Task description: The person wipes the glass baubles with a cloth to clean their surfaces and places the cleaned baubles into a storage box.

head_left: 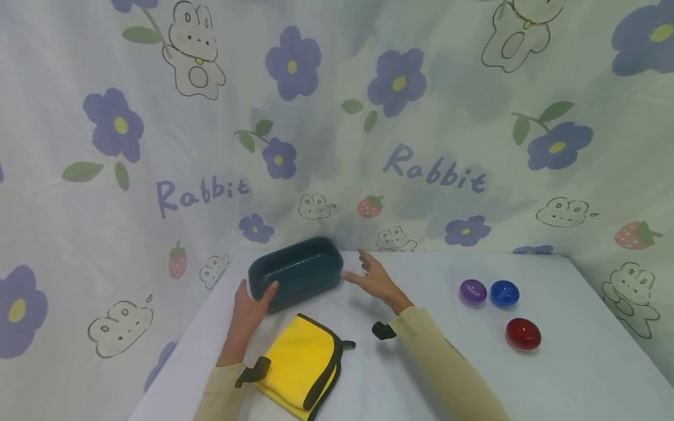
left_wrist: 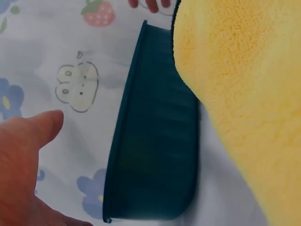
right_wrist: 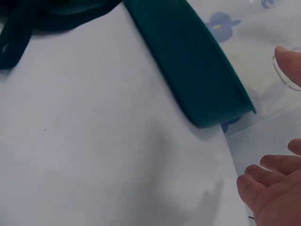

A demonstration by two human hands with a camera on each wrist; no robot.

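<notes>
A dark teal rectangular basin stands at the back left of the white table, its long side slanted. My left hand is at the basin's near left corner, thumb and fingers spread apart. In the left wrist view the thumb stands off from the basin's wall. Beyond the basin's right end, my right hand has its fingers extended and holds nothing; the right wrist view shows a gap between that hand and the basin. A folded yellow cloth with black edging lies in front of the basin.
Three shiny egg-shaped objects lie on the table's right side: a purple one, a blue one and a red one. A printed curtain hangs right behind the table.
</notes>
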